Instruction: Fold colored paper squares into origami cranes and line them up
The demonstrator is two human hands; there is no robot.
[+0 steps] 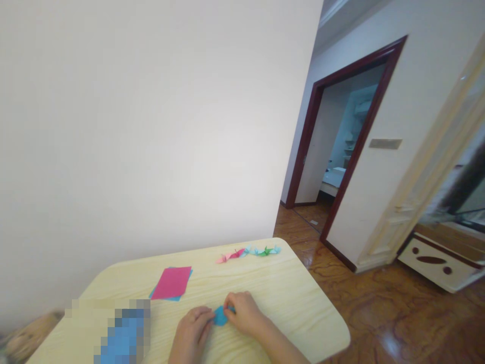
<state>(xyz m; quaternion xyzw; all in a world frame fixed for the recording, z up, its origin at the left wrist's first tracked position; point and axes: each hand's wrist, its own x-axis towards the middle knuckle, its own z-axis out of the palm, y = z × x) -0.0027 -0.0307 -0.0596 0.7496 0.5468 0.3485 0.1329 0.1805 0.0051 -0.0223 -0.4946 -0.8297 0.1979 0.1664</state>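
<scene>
Table under it all, clock centred on the work. Left hand sits at 8 o'clock, right hand at 3. Sheets at 10, colourful row at 1. Smallest is the blue paper, dead centre, both hands' fingers pinched on it. Looks mid-fold to me; next move probably wants left steadying, right creasing.

Matt paper piece, six o'clock; matt paper sheets, seven; smooth wood-grained bench, six; glossy wood-look floor, four.
</scene>
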